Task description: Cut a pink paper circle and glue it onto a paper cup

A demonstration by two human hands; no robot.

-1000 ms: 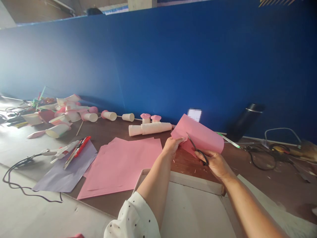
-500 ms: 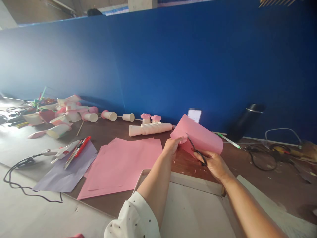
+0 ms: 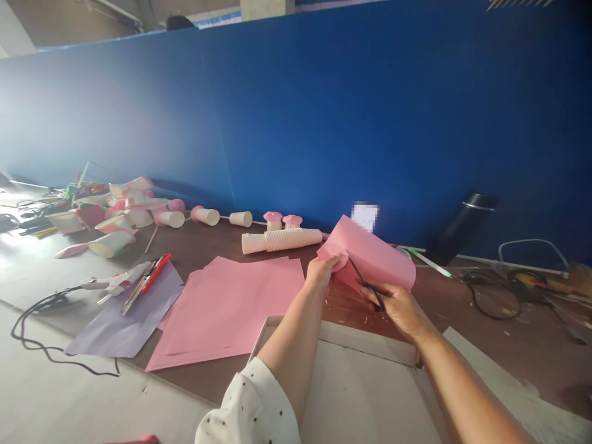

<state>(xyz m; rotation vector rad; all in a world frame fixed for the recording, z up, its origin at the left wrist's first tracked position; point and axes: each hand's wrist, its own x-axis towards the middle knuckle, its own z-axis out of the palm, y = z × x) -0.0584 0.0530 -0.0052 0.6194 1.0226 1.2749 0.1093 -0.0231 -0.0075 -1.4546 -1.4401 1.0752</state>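
A curled sheet of pink paper [image 3: 374,253] is pinched at its left edge by my left hand [image 3: 320,271]. In my right hand [image 3: 393,302] is a pair of black-handled scissors [image 3: 357,270], fingers wrapped round the handles. The blades lie against the paper close to my left fingertips, beside a rounded pale pink piece [image 3: 341,259]. Left of my forearm, a stack of pink paper [image 3: 231,302] rests flat on the brown table [image 3: 194,243].
Behind are nested paper cups [image 3: 291,239] and pink-capped cups [image 3: 272,219]. A glue gun [image 3: 123,277] and red cutter [image 3: 152,276] lie on purple paper [image 3: 124,327]. A box lid [image 3: 365,388] sits below my arms; a dark bottle [image 3: 457,228] stands right, near cables [image 3: 494,296].
The scissors and the pale pink piece at my left fingertips have shifted slightly. Both hands stay in nearly the same place; the view has moved a little.
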